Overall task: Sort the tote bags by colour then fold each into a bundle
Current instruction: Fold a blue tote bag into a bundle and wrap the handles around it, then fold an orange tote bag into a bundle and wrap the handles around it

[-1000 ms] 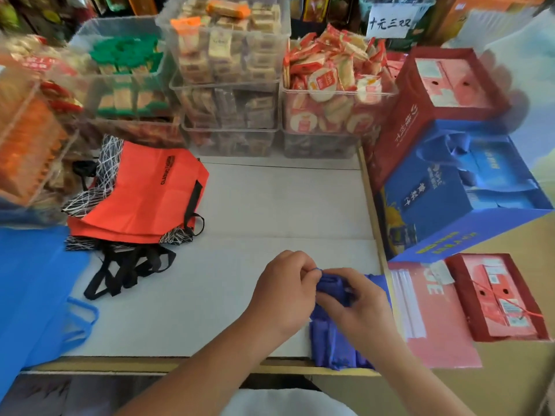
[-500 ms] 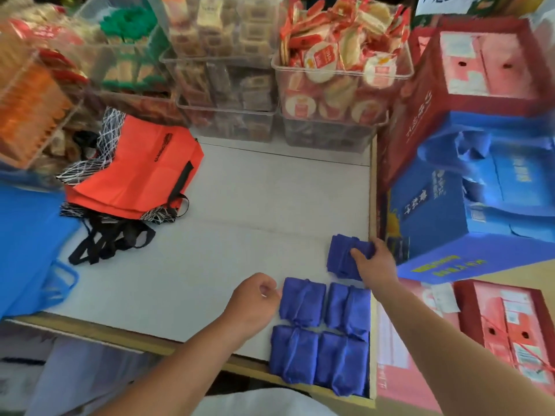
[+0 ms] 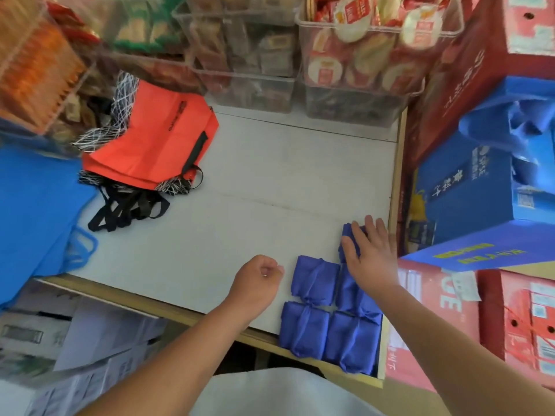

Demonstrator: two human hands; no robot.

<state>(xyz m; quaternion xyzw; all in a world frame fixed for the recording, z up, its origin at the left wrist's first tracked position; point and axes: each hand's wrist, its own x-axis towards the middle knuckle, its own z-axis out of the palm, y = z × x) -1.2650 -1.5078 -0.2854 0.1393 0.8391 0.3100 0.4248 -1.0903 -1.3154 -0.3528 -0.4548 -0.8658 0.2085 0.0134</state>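
Crumpled blue fabric bundle [image 3: 348,235] under flat right hand [image 3: 371,253]

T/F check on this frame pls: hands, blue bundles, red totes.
1. The right hand lies flat on a blue bundle. True.
2. The left hand holds a bundle. False: it is curled and holds nothing.
3. The red totes are folded into bundles. False: they lie flat in a stack.
4. Five blue bundles sit by the right edge of the table. True.
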